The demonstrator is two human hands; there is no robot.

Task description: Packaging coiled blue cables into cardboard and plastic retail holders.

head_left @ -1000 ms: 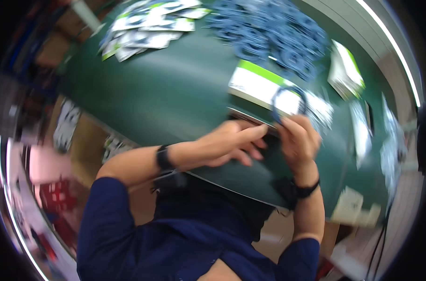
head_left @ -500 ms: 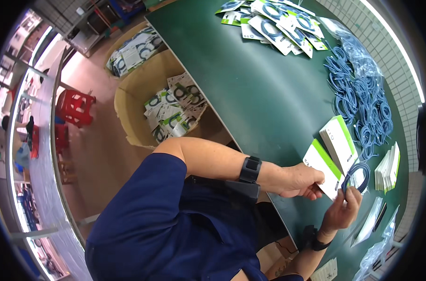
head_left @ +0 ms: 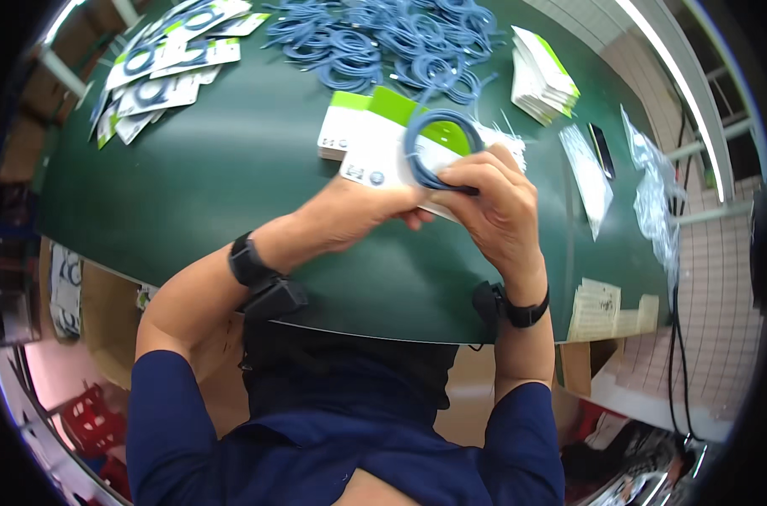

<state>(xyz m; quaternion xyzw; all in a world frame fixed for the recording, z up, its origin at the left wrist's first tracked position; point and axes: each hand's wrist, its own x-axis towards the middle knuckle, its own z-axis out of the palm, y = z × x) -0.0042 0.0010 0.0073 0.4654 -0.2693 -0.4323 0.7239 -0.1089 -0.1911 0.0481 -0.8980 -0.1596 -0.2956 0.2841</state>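
Note:
My left hand [head_left: 362, 207] grips the lower edge of a white and green packaging card [head_left: 373, 148]. In my right hand [head_left: 501, 198] a coiled blue cable [head_left: 412, 148] is pinched between thumb and fingers, lying against the card's face. Just behind the card, a stack of similar cards [head_left: 333, 139] rests on the green table [head_left: 257, 169]. White twist-tie-like strips [head_left: 511, 145] show beside my right hand, partly hidden. Beyond them spreads a heap of loose blue cable coils [head_left: 383, 42].
Cards with cables attached [head_left: 160, 88] are piled at the far left. Another card stack [head_left: 542, 80] stands far right, near a clear packet [head_left: 587, 177], a dark slim object [head_left: 601, 152] and crumpled plastic [head_left: 653, 190]. Printed sheets [head_left: 598, 312] lie at the front right edge; a cardboard box [head_left: 113, 325] stands below left.
The view has swung round to face the table squarely. The card and cable are still held; the coil now lies over the card's face instead of at its edge.

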